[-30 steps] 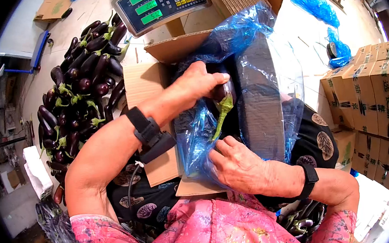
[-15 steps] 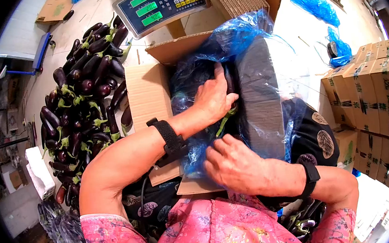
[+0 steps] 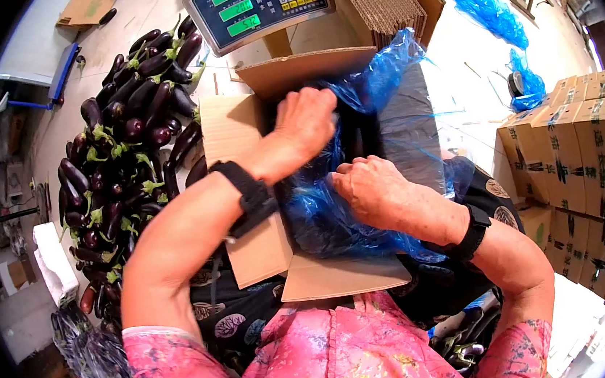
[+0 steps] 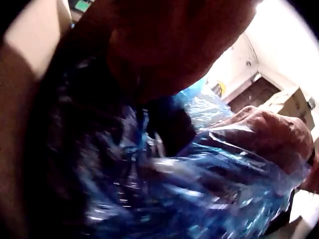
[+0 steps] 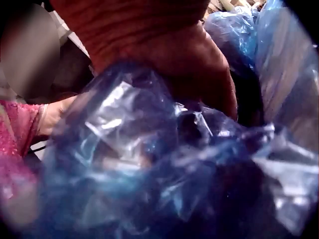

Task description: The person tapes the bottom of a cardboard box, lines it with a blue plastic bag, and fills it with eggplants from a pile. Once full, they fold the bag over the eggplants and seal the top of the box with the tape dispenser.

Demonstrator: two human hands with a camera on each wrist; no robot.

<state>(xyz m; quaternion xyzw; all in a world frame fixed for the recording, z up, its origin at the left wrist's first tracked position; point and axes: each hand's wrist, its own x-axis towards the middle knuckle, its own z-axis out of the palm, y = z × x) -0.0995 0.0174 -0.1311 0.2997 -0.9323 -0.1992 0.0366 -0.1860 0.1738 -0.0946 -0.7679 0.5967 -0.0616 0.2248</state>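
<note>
An open cardboard box is lined with a blue plastic bag. My left hand, fingers curled, grips the bag's film at the far left part of the opening. Nearer my body, my right hand pinches the film with bent fingers. Between the hands lies a dark gap, its contents too dark to tell. In the left wrist view the crumpled film runs to the right hand. The right wrist view shows the film bunched below the right hand.
A heap of eggplants lies on the floor at the left. Beyond the box stand a scale with a lit display and folded cardboard. Printed cartons are stacked at the right, and blue film lies behind.
My left hand has left the eggplant inside the box and taken the bag's film. My right hand has moved up and away from my body, drawing film over the near part of the opening.
</note>
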